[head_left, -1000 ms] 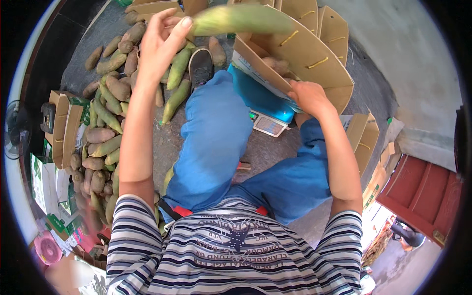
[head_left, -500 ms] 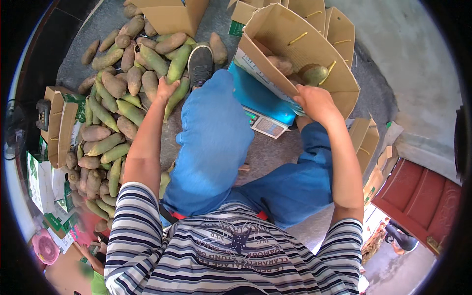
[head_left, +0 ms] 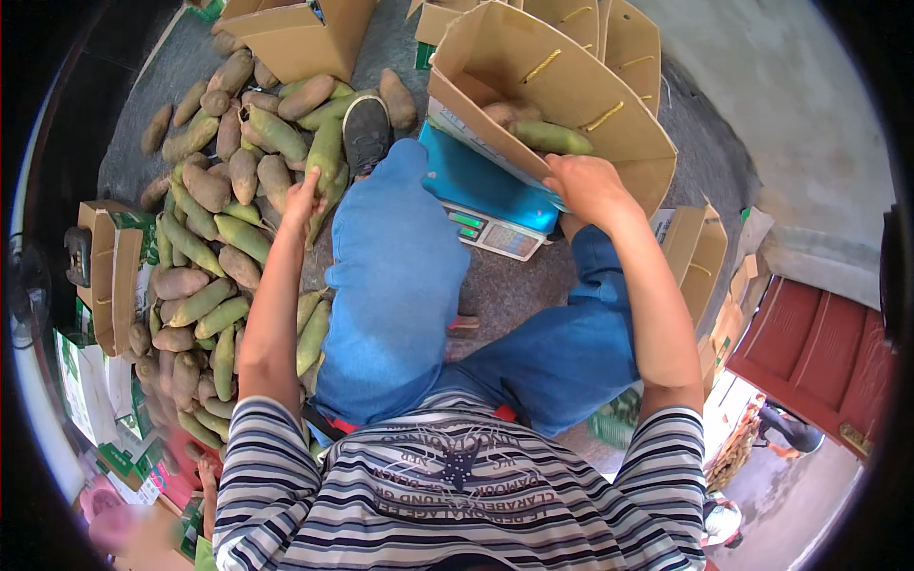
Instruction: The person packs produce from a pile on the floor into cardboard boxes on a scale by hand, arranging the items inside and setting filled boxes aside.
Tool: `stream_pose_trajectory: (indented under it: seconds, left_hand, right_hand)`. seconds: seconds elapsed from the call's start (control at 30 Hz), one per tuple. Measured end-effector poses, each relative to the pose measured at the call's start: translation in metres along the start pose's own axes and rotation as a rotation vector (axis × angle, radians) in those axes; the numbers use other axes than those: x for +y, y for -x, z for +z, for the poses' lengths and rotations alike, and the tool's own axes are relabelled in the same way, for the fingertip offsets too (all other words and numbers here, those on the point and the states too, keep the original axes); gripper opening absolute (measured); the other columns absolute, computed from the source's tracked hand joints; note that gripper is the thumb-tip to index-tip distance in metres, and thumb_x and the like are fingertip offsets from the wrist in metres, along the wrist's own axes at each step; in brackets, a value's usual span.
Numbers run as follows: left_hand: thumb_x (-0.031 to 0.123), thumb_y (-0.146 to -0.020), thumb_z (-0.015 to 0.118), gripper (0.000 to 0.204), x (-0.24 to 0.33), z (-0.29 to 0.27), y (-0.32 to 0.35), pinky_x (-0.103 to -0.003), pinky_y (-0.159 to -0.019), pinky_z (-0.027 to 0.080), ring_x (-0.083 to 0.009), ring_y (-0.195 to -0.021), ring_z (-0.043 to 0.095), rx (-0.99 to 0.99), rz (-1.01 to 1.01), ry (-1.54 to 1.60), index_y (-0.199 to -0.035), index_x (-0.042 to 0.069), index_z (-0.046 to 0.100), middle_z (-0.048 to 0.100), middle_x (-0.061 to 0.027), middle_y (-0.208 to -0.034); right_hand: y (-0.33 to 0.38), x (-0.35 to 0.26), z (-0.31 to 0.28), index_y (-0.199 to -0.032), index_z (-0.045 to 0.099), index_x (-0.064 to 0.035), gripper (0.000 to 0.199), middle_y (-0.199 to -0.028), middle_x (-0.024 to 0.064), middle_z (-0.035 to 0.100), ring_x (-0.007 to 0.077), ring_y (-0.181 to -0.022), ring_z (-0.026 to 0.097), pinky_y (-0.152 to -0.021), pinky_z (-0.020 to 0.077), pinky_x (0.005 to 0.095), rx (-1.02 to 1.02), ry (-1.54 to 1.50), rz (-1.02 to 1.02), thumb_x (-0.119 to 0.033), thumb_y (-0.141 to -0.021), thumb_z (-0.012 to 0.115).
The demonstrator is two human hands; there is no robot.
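While I'm monitoring remotely, the left hand is gripping a green radish by its lower end, upper left of the frame, beside piled tubers. I'm seeing the right hand clasping the cardboard box's near edge, upper right; it's standing on a blue scale.

Upside-down lettering around a star on the striped shirt, lit green display on the scale, digits unreadable
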State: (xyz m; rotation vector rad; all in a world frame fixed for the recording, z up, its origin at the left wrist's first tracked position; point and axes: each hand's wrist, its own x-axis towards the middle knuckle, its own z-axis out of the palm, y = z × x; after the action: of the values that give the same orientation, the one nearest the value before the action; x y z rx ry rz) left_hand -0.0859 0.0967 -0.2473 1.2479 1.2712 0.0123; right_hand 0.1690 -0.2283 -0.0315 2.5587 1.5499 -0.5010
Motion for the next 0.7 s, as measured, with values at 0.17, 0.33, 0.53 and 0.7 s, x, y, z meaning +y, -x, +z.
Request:
stream_pose_trajectory:
  seconds: [0.17,0.33,0.53,0.7]
  left_hand:
    - [0.04,-0.084,0.055,0.04,0.022,-0.007,0.079,-0.02,-0.05,0.036,-0.0084,-0.055,0.047,-0.05,0.204,0.276,-0.096,0.002,0.058,0.053,-0.0001,-0.069]
    - [0.033,-0.086,0.052,0.035,0.107,-0.004,0.149,-0.021,-0.061,0.037,-0.0074,-0.069,0.046,-0.115,0.687,0.122,-0.1,0.001,0.056,0.052,0.0008,-0.08]
    - [0.032,-0.086,0.052,0.037,0.207,0.045,0.178,-0.023,-0.066,0.039,-0.0092,-0.073,0.048,-0.275,0.931,0.103,-0.104,-0.001,0.055,0.054,-0.0028,-0.084]
    - [0.038,-0.084,0.056,0.043,0.175,0.045,0.12,-0.025,-0.067,0.044,-0.0115,-0.076,0.053,-0.09,0.779,0.135,-0.102,-0.001,0.055,0.057,-0.0059,-0.087]
  right_hand:
    - [0.0,0.006,0.005,-0.085,0.055,-0.004,0.017,-0.079,0.0147,0.061,0.0326,-0.08,0.059,-0.067,0.0459,0.0439,0.019,-0.012,0.008,-0.02,-0.08,0.056]
    - [-0.003,0.004,0.007,-0.085,0.055,-0.0044,0.018,-0.079,0.015,0.061,0.0329,-0.08,0.059,-0.067,0.0459,0.0441,0.018,-0.01,-0.015,-0.021,-0.079,0.056]
    - [-0.001,0.005,0.006,-0.088,0.052,-0.0024,0.019,-0.077,0.0171,0.059,0.0357,-0.078,0.057,-0.066,0.0445,0.0446,0.004,-0.021,-0.028,-0.02,-0.081,0.054]
    - [0.0,0.005,0.006,-0.086,0.055,-0.0037,0.017,-0.078,0.0158,0.061,0.0343,-0.079,0.059,-0.068,0.0452,0.0451,0.013,0.003,0.0,-0.02,-0.081,0.055]
